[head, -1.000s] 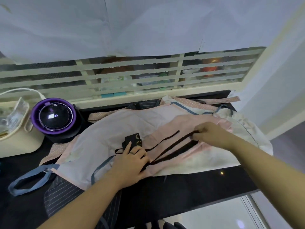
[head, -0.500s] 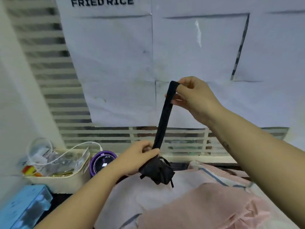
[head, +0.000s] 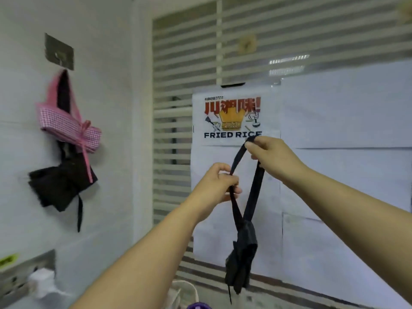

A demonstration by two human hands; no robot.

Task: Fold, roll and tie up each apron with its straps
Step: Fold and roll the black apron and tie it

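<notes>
While the rolled, tied black apron point(head: 242, 262) hangs below the poster point(head: 233, 121), the left hand point(head: 217, 186) pinches one side of its strap loop point(head: 255, 186) and the right hand point(head: 270, 155) pinches the top. Next, probably, the loop must go left of the poster, onto the hook point(head: 59, 55).

White wall point(head: 107, 52) with hook plate point(head: 59, 51), slatted blinds point(head: 174, 63), fried-rice poster point(head: 231, 118)

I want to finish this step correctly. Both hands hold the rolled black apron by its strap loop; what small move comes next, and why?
Probably carry the strap loop left to the wall hook: the black bundle hangs rolled below the left hand and right hand, and a pink bundle hangs from that hook.
</notes>
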